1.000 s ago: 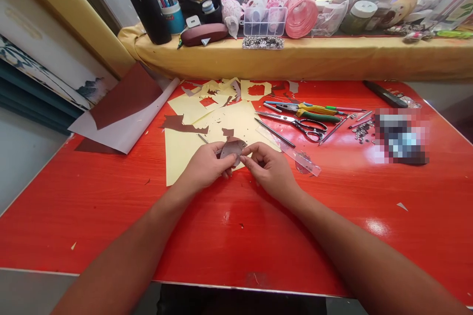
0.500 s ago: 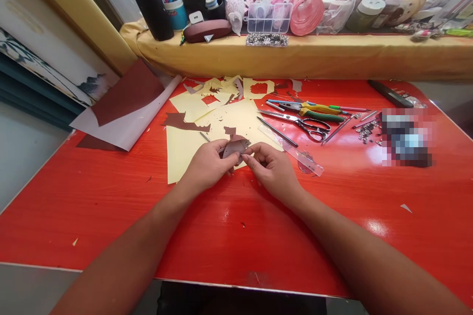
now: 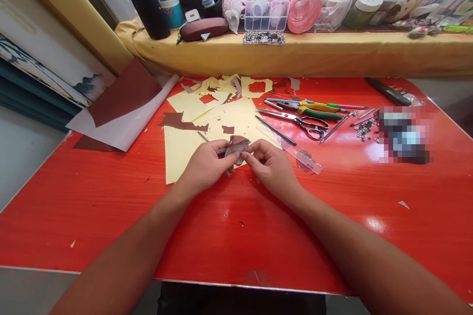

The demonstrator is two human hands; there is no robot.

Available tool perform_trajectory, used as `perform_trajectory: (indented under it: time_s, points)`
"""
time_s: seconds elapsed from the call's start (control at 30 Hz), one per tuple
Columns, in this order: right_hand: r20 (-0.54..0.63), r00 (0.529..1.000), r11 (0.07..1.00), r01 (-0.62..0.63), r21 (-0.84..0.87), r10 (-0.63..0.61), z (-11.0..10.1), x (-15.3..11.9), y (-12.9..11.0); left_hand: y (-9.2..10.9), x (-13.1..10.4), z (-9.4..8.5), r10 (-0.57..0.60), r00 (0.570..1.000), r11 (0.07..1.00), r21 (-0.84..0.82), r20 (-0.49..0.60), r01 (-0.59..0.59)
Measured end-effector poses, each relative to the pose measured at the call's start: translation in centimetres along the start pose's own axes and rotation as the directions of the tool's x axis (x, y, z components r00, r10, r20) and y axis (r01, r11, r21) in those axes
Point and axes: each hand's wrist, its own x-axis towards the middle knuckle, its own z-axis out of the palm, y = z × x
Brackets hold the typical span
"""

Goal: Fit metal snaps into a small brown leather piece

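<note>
A small cut piece of brown leather (image 3: 236, 144), greyish on one face, is held up between my hands above the yellow paper. A small round metal fitting shows near its right end. My left hand (image 3: 207, 161) is closed on its left side, thumb on the near face, with the other fingers partly hidden behind. With thumb and forefinger together, my right hand (image 3: 270, 158) pinches the right end of the same piece. Yellow paper (image 3: 177, 152) lies beneath and behind the hands, with brown scraps (image 3: 185, 121) on it.
Right of the paper lie scissors (image 3: 295, 119), pliers (image 3: 314, 108), a black pen (image 3: 275, 130) and a clear ruler (image 3: 303, 158). Several small metal fittings (image 3: 364, 130) are scattered farther right. A rolled brown sheet (image 3: 123, 93) lies at left. The cloth-covered ledge (image 3: 207, 56) holds boxes and jars.
The leather piece has been turned and bent in my fingers, so its metal fitting and a folded strip now show more. Both hands keep their grip in nearly the same place.
</note>
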Motion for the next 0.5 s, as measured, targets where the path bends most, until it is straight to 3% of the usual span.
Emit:
perform_trajectory:
  time_s: [0.5]
  points:
    - [-0.012,1.0,1.0,-0.019,0.013,0.019,0.06,0.09,0.02,0.04,-0.21,0.08,0.054,0.998,0.997,0.049,-0.007,-0.054]
